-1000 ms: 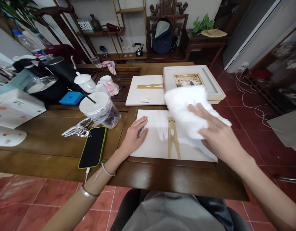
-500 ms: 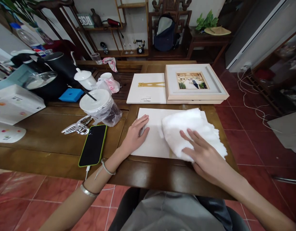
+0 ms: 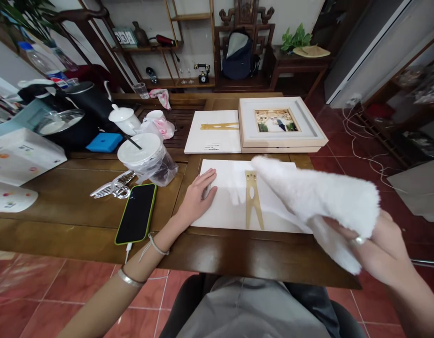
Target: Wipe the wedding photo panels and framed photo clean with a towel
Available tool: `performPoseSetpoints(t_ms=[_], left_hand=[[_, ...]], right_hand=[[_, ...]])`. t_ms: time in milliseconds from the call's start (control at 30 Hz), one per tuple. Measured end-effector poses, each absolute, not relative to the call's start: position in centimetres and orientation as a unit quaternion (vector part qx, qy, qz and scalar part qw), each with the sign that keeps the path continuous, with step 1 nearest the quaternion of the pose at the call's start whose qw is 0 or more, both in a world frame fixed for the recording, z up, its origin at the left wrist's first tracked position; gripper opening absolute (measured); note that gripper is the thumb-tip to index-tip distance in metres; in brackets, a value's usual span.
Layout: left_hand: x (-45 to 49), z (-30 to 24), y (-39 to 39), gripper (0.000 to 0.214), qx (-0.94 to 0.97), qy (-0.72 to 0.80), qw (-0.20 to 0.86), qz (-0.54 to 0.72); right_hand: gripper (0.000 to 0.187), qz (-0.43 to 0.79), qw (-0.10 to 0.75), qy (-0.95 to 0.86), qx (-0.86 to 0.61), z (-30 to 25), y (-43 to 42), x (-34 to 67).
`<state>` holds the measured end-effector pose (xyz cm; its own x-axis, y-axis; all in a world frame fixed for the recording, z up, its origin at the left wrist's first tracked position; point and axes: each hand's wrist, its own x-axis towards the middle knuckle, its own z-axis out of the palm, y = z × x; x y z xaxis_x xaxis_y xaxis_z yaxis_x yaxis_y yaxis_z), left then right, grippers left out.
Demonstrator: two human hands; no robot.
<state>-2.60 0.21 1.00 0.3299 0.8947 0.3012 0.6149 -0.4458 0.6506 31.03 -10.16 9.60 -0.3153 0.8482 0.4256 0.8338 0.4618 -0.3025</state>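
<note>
My left hand [image 3: 200, 196] lies flat, fingers stretched, on the left part of a white picture-frame back panel [image 3: 224, 211] at the table's front edge. A gold easel-style stand leg [image 3: 252, 199] is fixed to the middle of that panel. My right hand [image 3: 382, 244] grips a fluffy white cloth [image 3: 329, 197] by its right end; part of the fingers is hidden behind it. Raised on that side, the cloth slants over the panel's right part. Behind the panel lie a second white back panel [image 3: 212, 141] with a gold leg and a framed photo [image 3: 276, 121].
Left of my left arm are a phone [image 3: 136, 213] on a cable, a silver hair claw [image 3: 114, 184] and a lidded cup [image 3: 141, 150] in a plastic bag. Further back stand a white teapot [image 3: 125, 119], a blue box [image 3: 103, 142] and a white carton [image 3: 25, 155].
My right hand has gone from lying on the cloth to gripping and lifting it rightward. The panel's gold leg is now uncovered. My left hand has stayed in place.
</note>
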Motion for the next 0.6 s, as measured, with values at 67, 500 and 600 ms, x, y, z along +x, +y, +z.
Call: performPoseSetpoints(t_ms=[67,500,600], left_hand=[[-2.6,1.0,0.2,0.042,0.787,0.48,0.221,0.319],[-2.8,0.5,0.4,0.041,0.785,0.481,0.215,0.326],[-2.8,0.5,0.4,0.041,0.787,0.477,0.212,0.33]], right_hand=[[0.021,-0.037,0.306,-0.814,-0.492,9.7,-8.4,29.9],[0.052,0.003,0.055,-0.913,-0.405,6.3,-1.4,21.0],[0.05,0.012,0.043,-0.919,-0.393,6.6,-2.9,20.8]])
